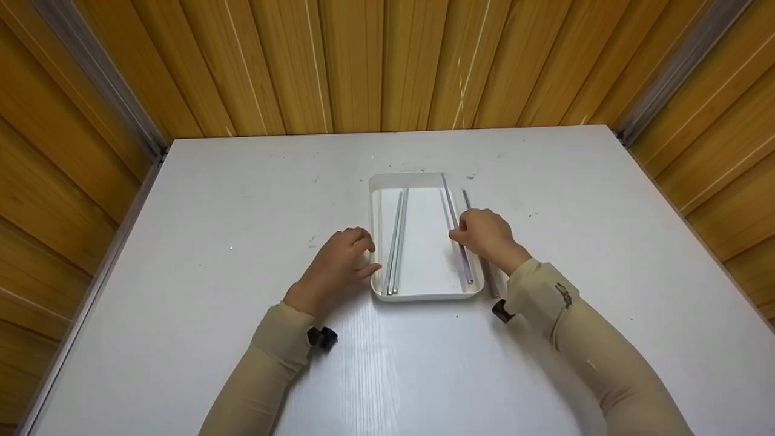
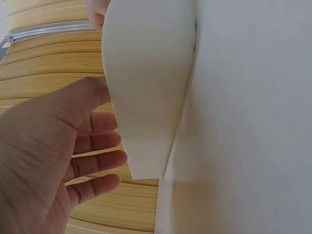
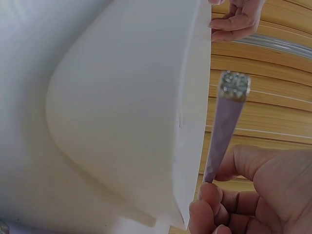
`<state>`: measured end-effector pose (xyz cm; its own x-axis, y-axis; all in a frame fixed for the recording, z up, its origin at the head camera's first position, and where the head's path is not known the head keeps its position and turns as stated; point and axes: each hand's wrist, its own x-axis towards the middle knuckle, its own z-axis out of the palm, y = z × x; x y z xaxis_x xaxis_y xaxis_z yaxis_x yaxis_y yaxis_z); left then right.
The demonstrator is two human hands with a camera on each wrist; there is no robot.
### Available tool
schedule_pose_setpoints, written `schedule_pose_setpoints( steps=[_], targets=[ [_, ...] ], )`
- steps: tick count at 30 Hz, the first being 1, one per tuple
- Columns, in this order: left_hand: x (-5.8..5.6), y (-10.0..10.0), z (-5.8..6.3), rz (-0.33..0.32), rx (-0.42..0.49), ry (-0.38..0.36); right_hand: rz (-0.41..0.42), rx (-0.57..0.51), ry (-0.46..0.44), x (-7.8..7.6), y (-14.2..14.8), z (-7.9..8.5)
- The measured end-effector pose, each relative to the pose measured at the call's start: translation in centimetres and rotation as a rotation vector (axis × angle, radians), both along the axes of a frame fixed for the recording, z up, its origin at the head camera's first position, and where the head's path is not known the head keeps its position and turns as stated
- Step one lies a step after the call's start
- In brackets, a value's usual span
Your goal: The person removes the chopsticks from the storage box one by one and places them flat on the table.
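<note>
A white rectangular tray (image 1: 427,242) stands mid-table. My right hand (image 1: 487,236) pinches a purple chopstick (image 3: 225,124) between thumb and fingers, over the tray's right side. The chopstick's silvery, glittery end points toward me. Two pale chopsticks (image 1: 397,242) lie side by side along the left of the tray. Just outside its right wall, another chopstick (image 1: 491,281) rests on the table, partly hidden under my right hand. My left hand (image 1: 342,257) is at the tray's left rim, fingers loosely extended and fingertips right at the edge (image 2: 114,92).
The white tabletop (image 1: 242,200) has small marks and specks around the tray. Wood-patterned panels (image 1: 351,66) rise behind and at both sides, with metal corner posts (image 1: 103,66). A small black wrist device (image 1: 323,338) sits at each sleeve cuff.
</note>
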<state>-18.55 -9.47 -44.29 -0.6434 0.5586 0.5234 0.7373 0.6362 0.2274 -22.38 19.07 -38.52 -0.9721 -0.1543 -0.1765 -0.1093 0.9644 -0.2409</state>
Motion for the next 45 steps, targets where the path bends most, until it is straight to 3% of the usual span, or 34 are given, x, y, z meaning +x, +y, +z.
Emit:
schedule_pose_setpoints(
  steps=[9,17,36,45],
  targets=[
    [-0.1,0.0,0.1,-0.004,-0.004,-0.024,-0.022,-0.018,-0.010,0.0,0.6,0.0],
    [-0.1,-0.1,0.0,-0.002,-0.019,0.007,-0.011,-0.011,-0.038,0.0,1.4,0.3],
    [-0.1,0.1,0.1,0.010,-0.015,-0.040,-0.050,0.006,-0.029,0.1,3.0,-0.3],
    [-0.1,0.0,0.0,-0.008,-0.016,0.029,-0.044,0.013,-0.061,0.1,4.0,-0.8]
  ],
)
